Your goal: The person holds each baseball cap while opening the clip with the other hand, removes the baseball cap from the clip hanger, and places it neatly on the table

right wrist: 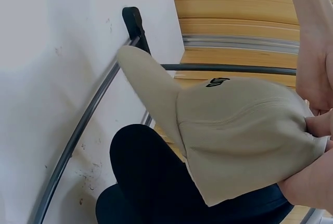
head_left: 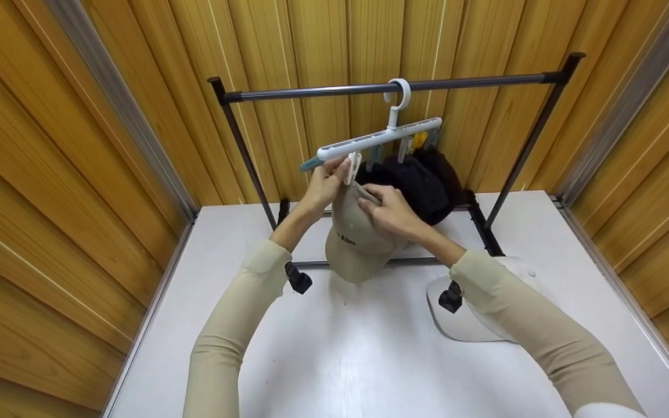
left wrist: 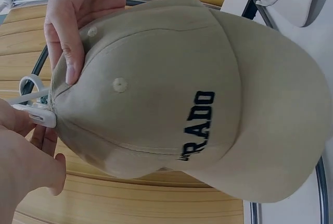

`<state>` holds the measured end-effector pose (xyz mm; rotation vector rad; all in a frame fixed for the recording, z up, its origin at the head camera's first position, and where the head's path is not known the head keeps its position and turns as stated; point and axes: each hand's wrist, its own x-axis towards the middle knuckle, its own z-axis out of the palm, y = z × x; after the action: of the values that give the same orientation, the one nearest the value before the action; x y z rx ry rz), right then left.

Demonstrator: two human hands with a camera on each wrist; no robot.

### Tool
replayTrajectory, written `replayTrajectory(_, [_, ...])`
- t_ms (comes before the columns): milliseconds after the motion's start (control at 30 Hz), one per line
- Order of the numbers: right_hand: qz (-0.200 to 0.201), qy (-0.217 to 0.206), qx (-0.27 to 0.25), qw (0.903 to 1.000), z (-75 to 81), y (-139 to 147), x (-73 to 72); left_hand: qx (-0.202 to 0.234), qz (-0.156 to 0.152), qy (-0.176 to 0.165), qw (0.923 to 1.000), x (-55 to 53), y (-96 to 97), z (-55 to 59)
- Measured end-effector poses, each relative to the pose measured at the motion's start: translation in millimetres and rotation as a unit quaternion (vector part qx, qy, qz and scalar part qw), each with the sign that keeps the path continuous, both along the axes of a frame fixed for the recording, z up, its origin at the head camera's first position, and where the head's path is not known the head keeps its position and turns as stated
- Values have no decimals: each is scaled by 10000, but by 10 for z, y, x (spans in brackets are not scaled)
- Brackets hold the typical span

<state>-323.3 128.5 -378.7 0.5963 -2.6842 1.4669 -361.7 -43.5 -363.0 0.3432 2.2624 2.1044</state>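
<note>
A khaki baseball cap [head_left: 353, 223] with dark lettering hangs brim-down below the left end of a white clip hanger [head_left: 363, 141]. My left hand [head_left: 324, 188] pinches a white clip [head_left: 352, 168], which sits at the top edge of the cap's crown. Just to the right, my right hand [head_left: 394, 210] pinches the cap fabric between thumb and fingers. In the left wrist view, the clip [left wrist: 42, 115] meets the crown near its seam. The right wrist view shows the cap [right wrist: 234, 125] from its side, brim pointing away from the hands.
Dark caps [head_left: 421, 183] hang behind, below more clips, one of them yellow [head_left: 418, 140]. The hanger hooks over the bar of a dark metal rack [head_left: 323, 91]. A white cap [head_left: 465, 316] lies on the white table [head_left: 323, 360], partly under the right forearm. Wood-patterned walls surround the table.
</note>
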Motion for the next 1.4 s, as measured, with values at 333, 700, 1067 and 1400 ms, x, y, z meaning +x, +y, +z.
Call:
replayTrajectory(333, [28,-62,24,10000,-6,-4,45,241,-120,-34,9996,-6,-5,-2])
replayTrajectory(700, [358,108,646,9972,-53,33,145,195,-174,81,9996,-12,-15,19])
replayTrajectory(1067, [237,-269,899,9953,18,214,340,-126,-362,-314,9988,74,-48,-9])
replayTrajectory(1400, [35,-646,981,9931,78,466,510,-1234,-349,312,9912,218,-259,-183])
